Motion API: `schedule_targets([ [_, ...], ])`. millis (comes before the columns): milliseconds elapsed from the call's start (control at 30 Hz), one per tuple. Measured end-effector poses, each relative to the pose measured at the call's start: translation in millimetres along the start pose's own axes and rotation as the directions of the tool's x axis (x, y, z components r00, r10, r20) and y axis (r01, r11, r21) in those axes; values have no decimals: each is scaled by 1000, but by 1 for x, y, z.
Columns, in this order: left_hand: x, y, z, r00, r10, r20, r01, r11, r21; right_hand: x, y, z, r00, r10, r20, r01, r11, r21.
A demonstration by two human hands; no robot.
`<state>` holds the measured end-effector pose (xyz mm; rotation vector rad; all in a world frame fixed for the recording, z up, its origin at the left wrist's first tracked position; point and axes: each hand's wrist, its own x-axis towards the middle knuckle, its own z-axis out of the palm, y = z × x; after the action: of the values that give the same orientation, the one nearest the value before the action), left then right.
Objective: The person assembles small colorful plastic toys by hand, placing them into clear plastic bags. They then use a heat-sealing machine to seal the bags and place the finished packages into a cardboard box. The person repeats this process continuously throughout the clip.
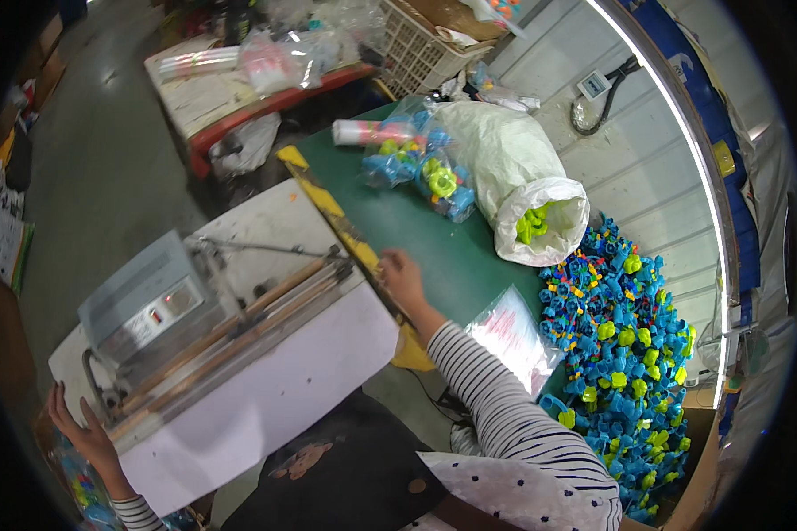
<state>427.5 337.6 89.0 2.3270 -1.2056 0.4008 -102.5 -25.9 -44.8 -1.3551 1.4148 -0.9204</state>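
A grey bar heat sealer (146, 299) stands on a pale board (272, 398) before me. My left hand (83, 428) is at the board's left edge, near the end of the sealer's bar, fingers apart and holding nothing visible. My right hand (402, 282) is over the edge of a green table (398, 232), beside its yellow and black tape (332, 212); its fingers are bent, and whether it holds anything small is unclear. Filled clear bags of blue and lime-green plastic parts (438, 179) lie farther back. Flat printed plastic bags (515, 335) lie near my right forearm.
A white woven sack (518, 159) with lime-green parts lies open-mouthed at the back right. Blue and lime-green plastic parts (624, 345) are heaped along the wall, by a cardboard box (694, 451). A red-edged table (206, 99) and plastic crate (412, 53) stand behind.
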Motion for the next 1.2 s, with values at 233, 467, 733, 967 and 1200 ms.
schedule_targets([
  [233, 69, 253, 91, 935, 175, 309, 2, 867, -498, 279, -69, -140, 569, -819, -70, 528, 429, -733],
  [467, 87, 507, 244, 673, 581, 458, 121, 525, -843, 321, -78, -156, 819, -115, 562, 543, 471, -695],
  [733, 56, 581, 315, 544, 598, 589, 396, 436, -808, 199, -93, -134, 517, -244, 820, 625, 763, -167],
  [967, 30, 535, 264, 597, 535, 598, 302, 540, -785, 381, -92, -69, 809, -523, -269, 436, 840, -323],
  [1200, 42, 467, 173, 575, 608, 548, 92, 617, -781, 345, -82, -5, 897, -267, -352, 128, 920, -371],
])
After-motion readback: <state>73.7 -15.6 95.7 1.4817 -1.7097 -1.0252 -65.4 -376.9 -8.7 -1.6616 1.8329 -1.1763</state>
